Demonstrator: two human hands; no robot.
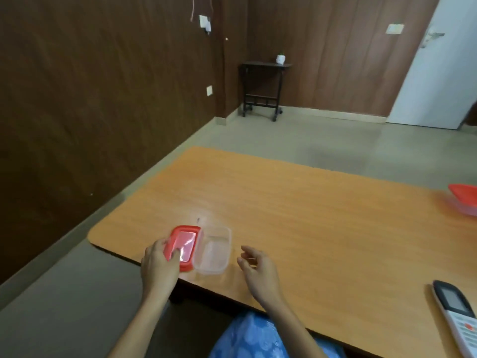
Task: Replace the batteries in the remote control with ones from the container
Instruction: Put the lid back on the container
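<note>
The wooden table (296,202) is carrying everything: the remote control (458,316) is lying far right of the clear container (213,251), the left hand (158,267) is gripping its red lid (184,245) just left, and the right hand (259,267) is hovering loose, fingers curled around nothing, just right.

Arms: 2, bare to the elbow, no sleeves.
Garment (254,337): blue cloth, pale rounded print.
Hands: no rings.
</note>
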